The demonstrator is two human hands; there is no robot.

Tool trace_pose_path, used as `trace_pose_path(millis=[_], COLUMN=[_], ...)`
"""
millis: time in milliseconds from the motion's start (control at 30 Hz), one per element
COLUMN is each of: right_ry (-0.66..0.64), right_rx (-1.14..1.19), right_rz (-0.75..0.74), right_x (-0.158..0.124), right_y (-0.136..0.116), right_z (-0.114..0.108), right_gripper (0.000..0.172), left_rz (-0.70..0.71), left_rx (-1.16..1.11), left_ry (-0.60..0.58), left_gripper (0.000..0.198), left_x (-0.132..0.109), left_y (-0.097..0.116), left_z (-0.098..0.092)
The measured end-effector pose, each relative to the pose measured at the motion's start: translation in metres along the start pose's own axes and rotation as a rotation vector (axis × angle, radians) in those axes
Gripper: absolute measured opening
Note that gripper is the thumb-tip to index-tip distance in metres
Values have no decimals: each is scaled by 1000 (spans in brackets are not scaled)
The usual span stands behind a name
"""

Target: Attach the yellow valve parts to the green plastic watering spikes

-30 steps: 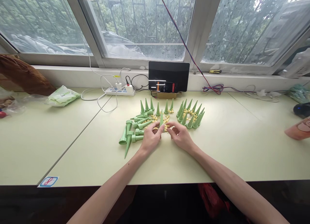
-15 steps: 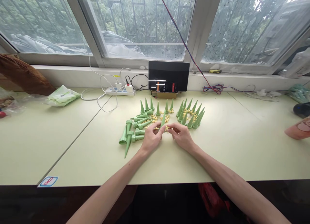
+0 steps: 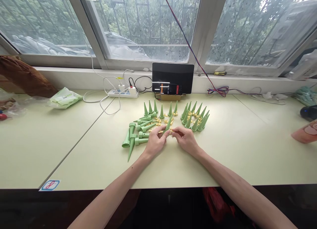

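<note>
My left hand (image 3: 156, 140) is closed around a green plastic watering spike (image 3: 168, 122), its tip pointing up and slightly right. Beside it, my right hand (image 3: 185, 138) pinches a small yellow plastic valve (image 3: 171, 131) against the spike's lower end; how far it sits in the spike is hidden by the fingers. Left of my hands lie several loose green spikes (image 3: 132, 144), some overlapping. Small yellow valves (image 3: 158, 121) are scattered behind my hands. Upright spikes stand in a back row (image 3: 161, 112) and in a ring (image 3: 194, 125) at right, around more yellow pieces.
Behind the spikes a phone (image 3: 169, 89) showing a timer leans on a black tablet (image 3: 173, 73). A power strip (image 3: 123, 93) with cables lies left of it. A green-white packet (image 3: 64, 97) is at far left, a pink cylindrical object (image 3: 305, 132) at far right.
The spike in my left hand has tilted a little to the right. My right fingers stay at its lower end with the yellow valve; the other spikes have not moved.
</note>
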State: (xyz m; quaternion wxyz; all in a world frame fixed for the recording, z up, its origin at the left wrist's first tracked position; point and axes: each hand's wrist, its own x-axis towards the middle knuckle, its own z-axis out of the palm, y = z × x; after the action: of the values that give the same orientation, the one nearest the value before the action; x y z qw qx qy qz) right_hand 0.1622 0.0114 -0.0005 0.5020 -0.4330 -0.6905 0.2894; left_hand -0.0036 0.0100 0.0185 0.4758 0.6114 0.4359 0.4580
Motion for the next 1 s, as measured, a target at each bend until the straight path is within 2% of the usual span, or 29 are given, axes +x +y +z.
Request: trace_pose_path(millis=[300, 500, 667, 1000], right_ry=[-12, -45, -55, 38], right_rx=[99, 203, 270, 242], right_rz=[70, 183, 256, 218], right_x=[0, 2, 4, 3], right_y=[-2, -7, -11, -6], right_z=[1, -2, -3, -2], right_gripper=[17, 27, 33, 31], left_rz=[-34, -59, -33, -52], left_rx=[-93, -126, -88, -20], left_ry=[8, 18, -19, -57], left_gripper=[37, 38, 35, 40], left_x=[0, 1, 1, -4], left_y=[-1, -1, 1, 3], left_z=[1, 2, 2, 3])
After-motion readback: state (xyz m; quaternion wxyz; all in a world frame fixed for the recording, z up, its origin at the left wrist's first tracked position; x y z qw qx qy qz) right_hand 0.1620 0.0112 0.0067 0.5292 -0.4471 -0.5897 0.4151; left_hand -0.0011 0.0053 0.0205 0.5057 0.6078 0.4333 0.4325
